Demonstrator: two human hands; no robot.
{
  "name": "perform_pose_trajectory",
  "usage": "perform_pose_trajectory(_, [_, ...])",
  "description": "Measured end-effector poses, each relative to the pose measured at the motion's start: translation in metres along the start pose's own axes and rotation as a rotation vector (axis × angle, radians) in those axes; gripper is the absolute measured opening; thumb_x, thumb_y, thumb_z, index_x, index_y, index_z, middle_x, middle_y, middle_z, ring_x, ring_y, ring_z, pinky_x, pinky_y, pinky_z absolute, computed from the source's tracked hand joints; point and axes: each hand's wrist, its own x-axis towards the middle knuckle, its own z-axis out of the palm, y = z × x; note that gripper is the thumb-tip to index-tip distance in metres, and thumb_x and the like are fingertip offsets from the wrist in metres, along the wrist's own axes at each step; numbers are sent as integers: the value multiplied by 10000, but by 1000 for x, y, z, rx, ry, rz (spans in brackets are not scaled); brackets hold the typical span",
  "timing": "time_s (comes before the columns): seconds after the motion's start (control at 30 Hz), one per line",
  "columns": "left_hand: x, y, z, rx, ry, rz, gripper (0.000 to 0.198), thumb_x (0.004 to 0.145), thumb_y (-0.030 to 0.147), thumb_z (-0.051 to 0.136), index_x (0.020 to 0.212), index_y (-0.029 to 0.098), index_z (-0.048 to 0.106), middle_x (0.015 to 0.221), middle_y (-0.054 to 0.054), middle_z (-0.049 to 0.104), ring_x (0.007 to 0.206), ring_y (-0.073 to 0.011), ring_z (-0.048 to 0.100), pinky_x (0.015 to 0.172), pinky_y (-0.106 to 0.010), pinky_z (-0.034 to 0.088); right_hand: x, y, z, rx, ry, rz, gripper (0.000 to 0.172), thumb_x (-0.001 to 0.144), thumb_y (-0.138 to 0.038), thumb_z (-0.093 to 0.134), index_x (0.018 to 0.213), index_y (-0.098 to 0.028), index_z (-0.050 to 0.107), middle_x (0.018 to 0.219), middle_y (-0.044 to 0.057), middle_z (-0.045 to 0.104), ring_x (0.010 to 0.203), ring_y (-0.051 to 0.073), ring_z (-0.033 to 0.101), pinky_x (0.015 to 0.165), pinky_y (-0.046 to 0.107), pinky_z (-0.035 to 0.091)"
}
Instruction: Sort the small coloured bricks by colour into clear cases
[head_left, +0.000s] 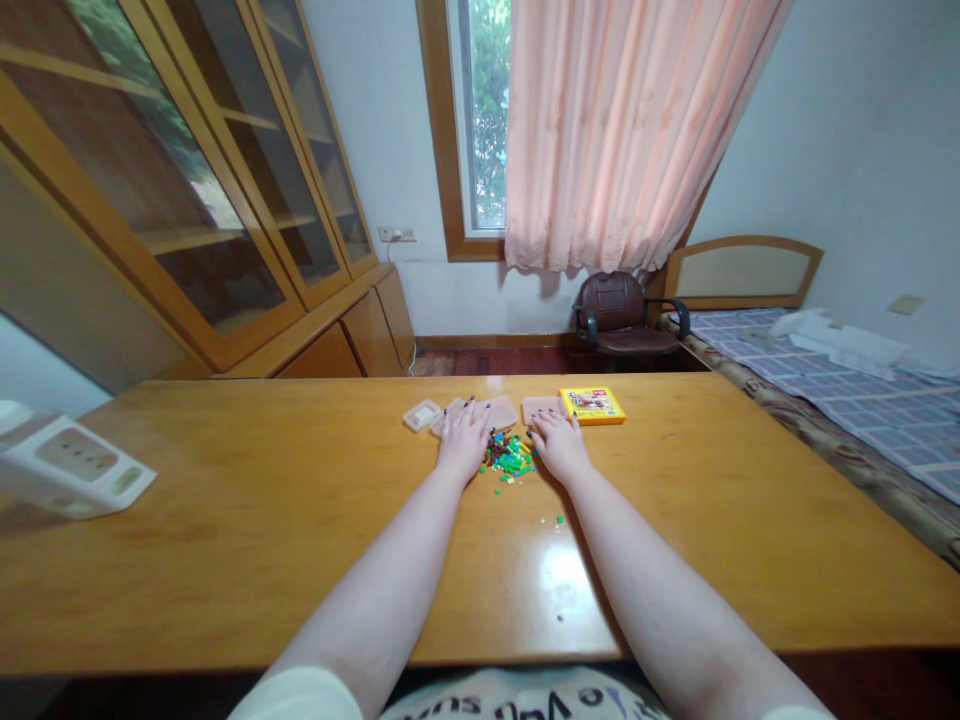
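My left hand point(462, 440) lies flat with fingers spread, beside a pile of small building bricks point(509, 455) in green, brown, yellow and blue. On the other side of the pile my right hand point(559, 446) is also spread flat, its fingers reaching over a clear plastic tray point(534, 405). Another clear plastic tray point(501, 412) sits behind the pile, next to the left fingertips. A smaller clear container point(421, 415) is left of that hand. A yellow box point(592, 405) with a printed lid lies just beyond the right fingers. Neither hand holds anything that I can see.
The wooden table point(300, 540) runs wide in front of me. A few loose bricks, one a green brick point(560, 520), lie nearer to me. At the left stands a white box-shaped object point(82, 460). Past the table are a brown armchair point(615, 310) and a bed point(847, 370).
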Motion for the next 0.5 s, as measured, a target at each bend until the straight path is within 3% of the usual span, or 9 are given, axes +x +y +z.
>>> perform_pose_trajectory(0.2, [-2,3,1,-30,-85,48,493,871,315,465,1362,309,427,1464,-49,376,1369,-280,274,1106,-601,57,1,0,3,5,-12,0,355,903,-335,457,1223,-235,573,1340,64,532,1274,229,414,1097,491,125])
perform_pose_trajectory(0.37, [-3,4,-10,-61,-28,73,397,892,328,438,1271,270,543,1368,-53,505,1300,-274,373,1121,-552,110,0,1,4,1,-11,29,370,897,-339,464,1240,-236,559,1349,68,523,1279,239,404,1098,511,114])
perform_pose_trajectory(0.5, [-5,6,-14,-71,-68,127,370,891,333,444,1237,288,568,1321,-36,553,1278,-267,393,1120,-561,96,-1,3,6,-7,-26,-5,409,890,-355,474,1274,-227,531,1376,72,493,1298,248,378,1103,512,120])
